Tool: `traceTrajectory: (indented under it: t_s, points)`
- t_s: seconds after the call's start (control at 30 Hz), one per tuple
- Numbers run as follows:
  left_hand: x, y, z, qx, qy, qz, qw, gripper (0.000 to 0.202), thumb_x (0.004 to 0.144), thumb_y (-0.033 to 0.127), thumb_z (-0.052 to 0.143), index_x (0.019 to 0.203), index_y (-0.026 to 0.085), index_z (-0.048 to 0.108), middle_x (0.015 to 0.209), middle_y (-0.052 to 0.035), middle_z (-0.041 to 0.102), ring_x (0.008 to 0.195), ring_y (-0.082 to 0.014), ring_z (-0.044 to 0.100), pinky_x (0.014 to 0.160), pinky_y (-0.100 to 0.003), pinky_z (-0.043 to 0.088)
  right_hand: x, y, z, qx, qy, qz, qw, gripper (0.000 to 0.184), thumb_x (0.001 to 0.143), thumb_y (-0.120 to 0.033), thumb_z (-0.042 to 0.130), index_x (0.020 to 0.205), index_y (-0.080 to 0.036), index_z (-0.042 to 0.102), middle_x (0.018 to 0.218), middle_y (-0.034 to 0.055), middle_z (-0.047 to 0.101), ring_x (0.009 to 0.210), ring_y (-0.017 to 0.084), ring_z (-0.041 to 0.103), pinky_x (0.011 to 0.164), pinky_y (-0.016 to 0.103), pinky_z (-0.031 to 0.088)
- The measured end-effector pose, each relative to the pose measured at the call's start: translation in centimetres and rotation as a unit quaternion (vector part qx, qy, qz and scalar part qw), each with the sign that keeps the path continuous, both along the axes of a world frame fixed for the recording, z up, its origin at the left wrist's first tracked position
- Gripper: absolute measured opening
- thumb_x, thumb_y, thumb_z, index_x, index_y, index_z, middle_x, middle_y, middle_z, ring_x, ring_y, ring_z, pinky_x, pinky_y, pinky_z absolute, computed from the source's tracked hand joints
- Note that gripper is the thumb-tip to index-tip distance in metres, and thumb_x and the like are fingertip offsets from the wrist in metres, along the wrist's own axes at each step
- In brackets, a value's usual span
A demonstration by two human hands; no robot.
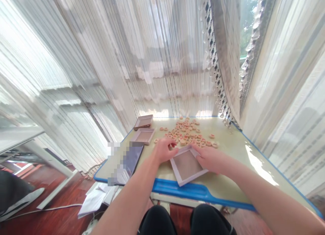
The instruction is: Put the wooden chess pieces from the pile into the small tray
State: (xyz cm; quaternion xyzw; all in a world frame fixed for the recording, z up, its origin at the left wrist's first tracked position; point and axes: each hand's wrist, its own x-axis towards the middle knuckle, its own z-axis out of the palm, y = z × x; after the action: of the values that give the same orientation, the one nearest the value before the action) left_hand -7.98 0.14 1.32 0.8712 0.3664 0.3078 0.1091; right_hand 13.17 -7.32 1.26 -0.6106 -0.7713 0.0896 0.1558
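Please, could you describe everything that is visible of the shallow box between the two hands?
The box is shallow and roughly square, with pale walls and a brownish floor, perhaps cardboard. Its open side faces up. It lies askew, its near corner overlapping the table's blue edge. The right hand grips its right side; the left hand is at its far left corner, contact unclear.

Bare forearms (138, 186); black legwear (156, 219) (seemingly with thin pale side stripes (231, 230)).

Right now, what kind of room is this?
Probably a room at home: sheer striped white curtains, a shiny red-brown wooden floor and a blue-edged, pale-green table scattered with round tan pieces.
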Motion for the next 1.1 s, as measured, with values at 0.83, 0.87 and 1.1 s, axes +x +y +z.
traceTrajectory:
  t_s: [0.83,0.87,1.1]
  points:
    - [-0.2,0.7,-0.3,0.055,-0.001,0.038,0.998,0.023,0.081,0.028,0.049,0.081,0.021,0.071,0.079,-0.0019,0.070,0.075,-0.0161,0.060,0.072,-0.027,0.046,3.4,4.3,-0.5,0.104,0.083,-0.094,0.987,0.034,0.080,-0.020,0.043,0.107,-0.019,0.064,0.091,0.0082,0.066,0.087,0.022,0.060,0.076,0.031,0.043]
    - [-0.3,1.0,-0.5,0.082,-0.004,0.066,0.994,0.023,0.082,0.029,0.048,0.082,0.021,0.070,0.080,-0.0023,0.070,0.077,-0.0171,0.060,0.075,-0.029,0.046,3.5,4.4,-0.3,0.094,0.082,-0.124,0.984,0.039,0.079,-0.018,0.043,0.114,-0.017,0.060,0.088,0.0085,0.067,0.086,0.023,0.060,0.076,0.031,0.043]
    - [0.4,2.0,0.2,0.149,0.005,0.120,0.982,0.025,0.083,0.026,0.043,0.084,0.019,0.068,0.084,-0.0040,0.069,0.082,-0.0185,0.059,0.080,-0.031,0.044,4.6,4.6,-0.5,0.074,0.029,-0.218,0.973,0.034,0.080,-0.023,0.041,0.106,-0.017,0.062,0.106,0.0114,0.063,0.093,0.025,0.058,0.077,0.034,0.043]
